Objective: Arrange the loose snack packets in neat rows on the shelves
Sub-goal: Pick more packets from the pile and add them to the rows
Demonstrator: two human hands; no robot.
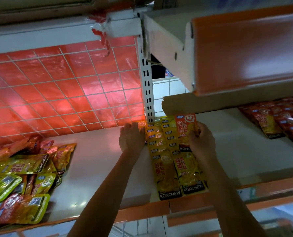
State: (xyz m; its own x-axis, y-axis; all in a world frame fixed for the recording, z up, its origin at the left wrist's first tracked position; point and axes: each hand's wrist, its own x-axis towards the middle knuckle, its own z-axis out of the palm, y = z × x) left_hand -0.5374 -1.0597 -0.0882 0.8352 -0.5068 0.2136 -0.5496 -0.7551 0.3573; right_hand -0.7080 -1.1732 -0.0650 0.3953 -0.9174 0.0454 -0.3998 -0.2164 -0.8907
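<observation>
We reach both arms up to a white shelf (97,161) with an orange front edge. Our right hand (201,141) pinches an orange-red snack packet (185,128) between thumb and curled fingers and holds it tilted up over the back end of two overlapping yellow packet rows (166,168). These rows run side by side from the shelf's front edge back to the slotted upright (148,93).

Our left hand (131,137) lies palm down on the shelf with fingers fairly straight and holding nothing. It is just beside the left yellow row, near its back end.

A loose pile of packets (22,177), yellow and orange-red mixed, sits jumbled at the left end of the shelf, well apart from the rows. At the far right, red packets (279,120) lie overlapped in rows.

Behind the shelf stands a white wire grid (65,82) backed by red plastic sheeting. A cardboard strip (210,101) stands behind the right section, under the upper shelf (245,48).
</observation>
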